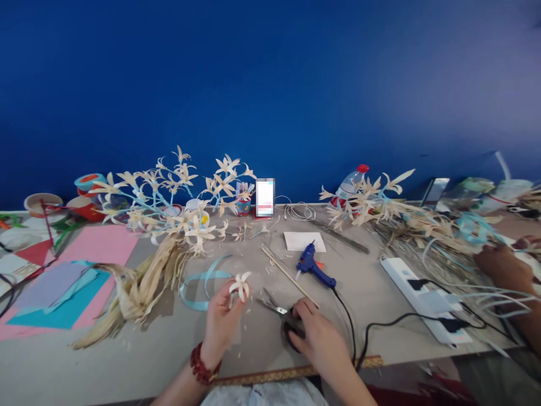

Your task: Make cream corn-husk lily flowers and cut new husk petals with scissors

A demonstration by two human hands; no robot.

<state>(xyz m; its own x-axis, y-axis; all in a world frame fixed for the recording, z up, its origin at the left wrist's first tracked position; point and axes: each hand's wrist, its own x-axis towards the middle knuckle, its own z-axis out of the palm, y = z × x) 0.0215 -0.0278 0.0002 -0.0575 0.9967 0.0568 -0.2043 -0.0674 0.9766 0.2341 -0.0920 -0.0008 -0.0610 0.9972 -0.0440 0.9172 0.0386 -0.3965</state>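
My left hand, with a dark red bead bracelet at the wrist, pinches a small cream husk flower whose pointed petals spread outward. A pair of scissors lies low over the table with its blades apart, pointing left. Fingers of my right hand curl over its black handles, partly hiding them. Just beyond that hand are a thin pale stick and a blue glue gun. A loop of light blue ribbon lies left of the flower.
Dried corn husks and coloured paper cover the left. Finished flower stems stand along the back wall. On the right, a white power strip trails black cables. A co-worker's hand works at the far right.
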